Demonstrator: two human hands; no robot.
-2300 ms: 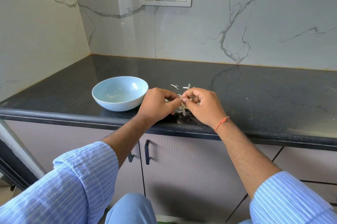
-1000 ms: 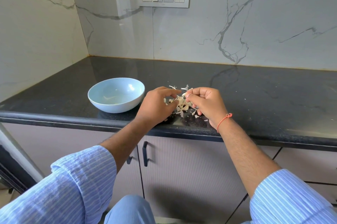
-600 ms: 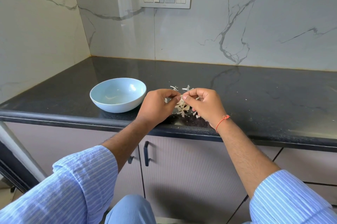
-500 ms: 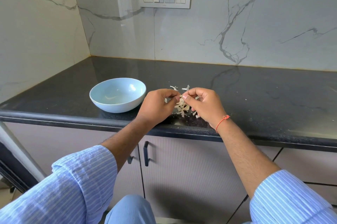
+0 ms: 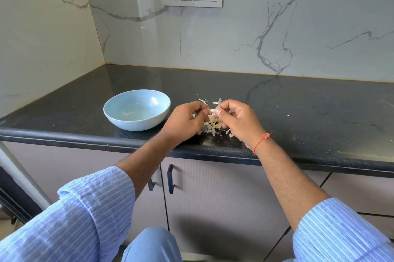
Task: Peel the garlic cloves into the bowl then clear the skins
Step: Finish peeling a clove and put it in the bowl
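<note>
A garlic clove is being pinched between the fingertips of the left hand and right hand, just above the skins lying near the countertop front edge. The bowl is sitting just left of the hands — pale pieces are lying inside it.

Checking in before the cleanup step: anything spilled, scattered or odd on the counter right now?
Only peeling mess: garlic skins lie heaped on the dark counter under the hands, with stray flakes just beyond them. The blue bowl sits upright to the left. Both hands pinch a clove. Nothing looks damaged.
</note>
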